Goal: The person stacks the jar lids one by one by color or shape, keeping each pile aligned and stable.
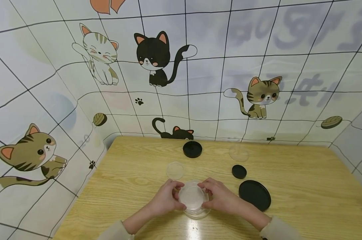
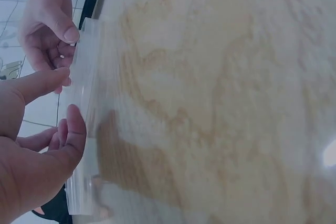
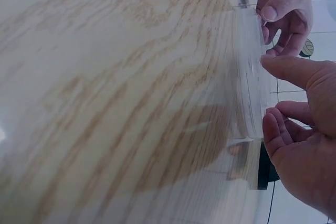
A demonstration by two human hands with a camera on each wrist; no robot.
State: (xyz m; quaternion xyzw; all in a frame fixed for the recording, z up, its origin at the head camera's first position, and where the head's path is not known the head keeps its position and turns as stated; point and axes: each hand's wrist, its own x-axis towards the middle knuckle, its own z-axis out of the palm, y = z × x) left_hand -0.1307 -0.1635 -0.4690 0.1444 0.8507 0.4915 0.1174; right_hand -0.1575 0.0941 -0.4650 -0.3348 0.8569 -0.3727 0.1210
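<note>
In the head view, a small clear round dish (image 1: 191, 197) sits over a wider clear round dish (image 1: 196, 216) near the table's front. My left hand (image 1: 166, 198) grips the small dish's left rim between thumb and fingers. On the opposite rim, my right hand (image 1: 221, 197) holds it in the same way. Both wrist views show the clear stacked walls edge-on, with the left hand (image 2: 44, 145) and right hand (image 3: 304, 124) at the upper rim. Glare and transparency blur where one dish ends and the other begins.
Beyond the hands lie a clear disc (image 1: 175, 171) and a black round dish (image 1: 192, 149). Toward the right are another clear disc (image 1: 239, 152), a small black disc (image 1: 239, 171) and a large black disc (image 1: 254, 195). A cat-printed curtain (image 1: 205, 83) borders the wooden table (image 1: 133, 160).
</note>
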